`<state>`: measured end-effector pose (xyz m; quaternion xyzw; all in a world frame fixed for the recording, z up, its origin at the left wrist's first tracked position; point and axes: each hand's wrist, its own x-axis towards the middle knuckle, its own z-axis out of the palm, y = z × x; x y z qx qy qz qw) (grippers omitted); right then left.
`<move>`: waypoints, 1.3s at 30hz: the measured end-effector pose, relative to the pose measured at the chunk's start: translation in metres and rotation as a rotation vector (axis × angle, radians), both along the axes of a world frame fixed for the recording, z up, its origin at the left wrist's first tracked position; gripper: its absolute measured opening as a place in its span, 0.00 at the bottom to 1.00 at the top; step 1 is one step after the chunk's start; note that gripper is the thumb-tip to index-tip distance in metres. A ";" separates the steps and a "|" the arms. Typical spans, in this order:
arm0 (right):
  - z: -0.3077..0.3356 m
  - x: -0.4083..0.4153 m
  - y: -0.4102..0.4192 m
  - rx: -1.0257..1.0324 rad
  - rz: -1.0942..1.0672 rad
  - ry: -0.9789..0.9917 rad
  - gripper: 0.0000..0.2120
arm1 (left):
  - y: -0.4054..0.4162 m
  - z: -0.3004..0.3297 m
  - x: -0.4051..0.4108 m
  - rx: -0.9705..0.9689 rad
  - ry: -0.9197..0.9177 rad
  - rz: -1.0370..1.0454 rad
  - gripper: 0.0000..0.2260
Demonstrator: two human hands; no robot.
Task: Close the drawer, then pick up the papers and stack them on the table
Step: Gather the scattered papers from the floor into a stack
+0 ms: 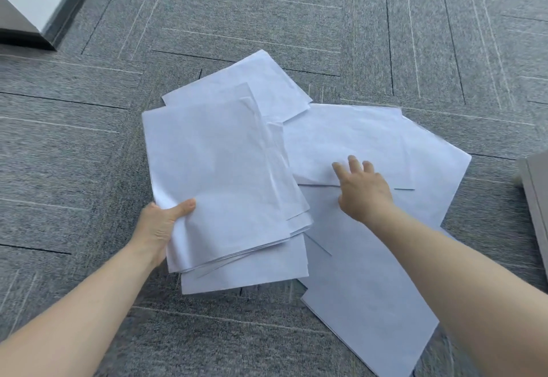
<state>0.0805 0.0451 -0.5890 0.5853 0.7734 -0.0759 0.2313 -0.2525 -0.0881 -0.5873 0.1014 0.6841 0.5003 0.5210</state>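
Note:
White paper sheets lie scattered on grey carpet. My left hand [161, 223] grips a stack of gathered papers [219, 175] at its lower left corner, thumb on top, holding it slightly above the floor. Under and behind that stack more sheets [255, 80] stick out. To the right, loose papers [370, 136] overlap on the carpet. My right hand [363, 189] rests palm down on them with fingers spread. Another sheet [364, 302] lies nearer me under my right forearm. No drawer or table top is clearly in view.
Grey patterned carpet tiles [296, 20] cover the floor. A dark furniture corner [20, 29] sits at the upper left beside a white wall. A grey panel edge [536, 198] stands at the right border, close to the loose papers.

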 end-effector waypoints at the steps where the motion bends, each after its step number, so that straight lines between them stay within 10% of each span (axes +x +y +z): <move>1: -0.003 -0.005 0.000 -0.007 0.024 -0.034 0.32 | -0.001 -0.001 -0.001 0.001 0.002 0.007 0.21; 19: -0.013 -0.015 0.019 0.104 -0.018 0.097 0.20 | -0.020 -0.011 -0.013 -0.061 0.012 0.019 0.19; 39: -0.010 -0.030 0.016 0.177 -0.027 0.135 0.29 | -0.029 -0.015 -0.014 -0.085 0.012 -0.014 0.13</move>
